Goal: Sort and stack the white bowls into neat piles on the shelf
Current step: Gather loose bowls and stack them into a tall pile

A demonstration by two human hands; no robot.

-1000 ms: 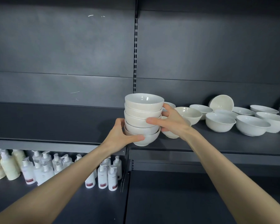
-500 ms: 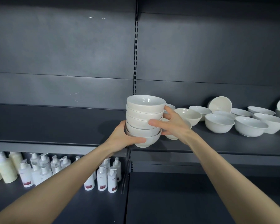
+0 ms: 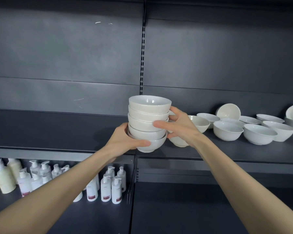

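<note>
Left hand (image 3: 123, 141) and right hand (image 3: 178, 127) both grip stack of five bowls (image 3: 148, 122) above shelf (image 3: 227, 152); loose bowls (image 3: 259, 132) right.

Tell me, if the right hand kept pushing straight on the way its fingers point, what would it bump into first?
The right hand points left, and its fingers already press on the stack of bowls. So it meets the stack at once, with the left hand bracing the far side.

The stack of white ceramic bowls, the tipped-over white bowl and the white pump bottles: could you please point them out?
stack of white ceramic bowls (image 3: 148, 125), head view, middle bowl's wall
tipped-over white bowl (image 3: 228, 111), head view, inner surface
white pump bottles (image 3: 105, 188), head view, one bottle's body
</note>
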